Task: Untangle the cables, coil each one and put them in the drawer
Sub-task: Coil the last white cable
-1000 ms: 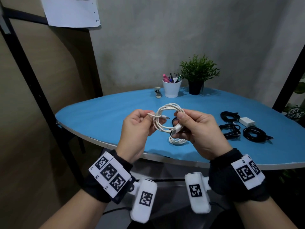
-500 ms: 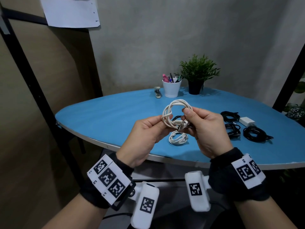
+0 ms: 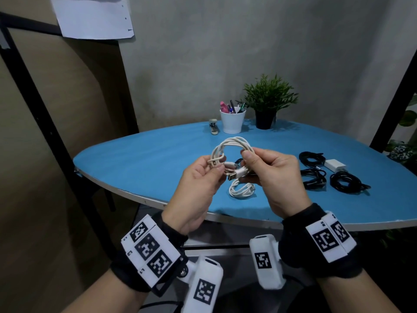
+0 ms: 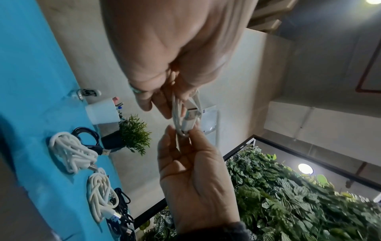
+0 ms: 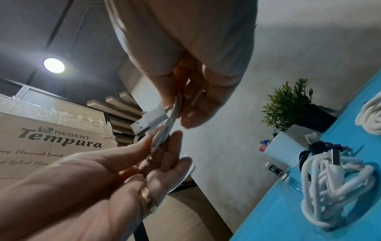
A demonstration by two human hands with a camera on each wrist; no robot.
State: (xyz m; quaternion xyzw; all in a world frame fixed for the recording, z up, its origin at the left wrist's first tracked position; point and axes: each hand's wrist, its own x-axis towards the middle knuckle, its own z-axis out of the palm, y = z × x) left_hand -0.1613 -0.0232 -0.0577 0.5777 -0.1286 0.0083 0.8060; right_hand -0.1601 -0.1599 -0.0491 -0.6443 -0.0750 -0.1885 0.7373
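Note:
Both hands hold a coiled white cable (image 3: 230, 150) above the blue table's (image 3: 144, 163) front edge. My left hand (image 3: 214, 166) pinches the coil's left side between thumb and fingers. My right hand (image 3: 246, 164) grips the right side, thumb on top. The cable's USB plug (image 3: 235, 175) sticks out under the coil, between the hands; it also shows in the wrist views as USB plug (image 4: 189, 120) and USB plug (image 5: 148, 122). A second white coil (image 3: 241, 189) lies on the table under the hands. A third white coil (image 4: 70, 153) shows beside it in the left wrist view.
Three black cable bundles (image 3: 313, 180) and a white charger (image 3: 335, 164) lie at the right of the table. A white pen cup (image 3: 232, 120), a potted plant (image 3: 268, 105) and a stapler (image 3: 213, 127) stand at the back. No drawer is in view.
The hands have drawn closer together around the coil. My left hand has moved from a loose end onto the coil's left side, and the USB plug now pokes out below.

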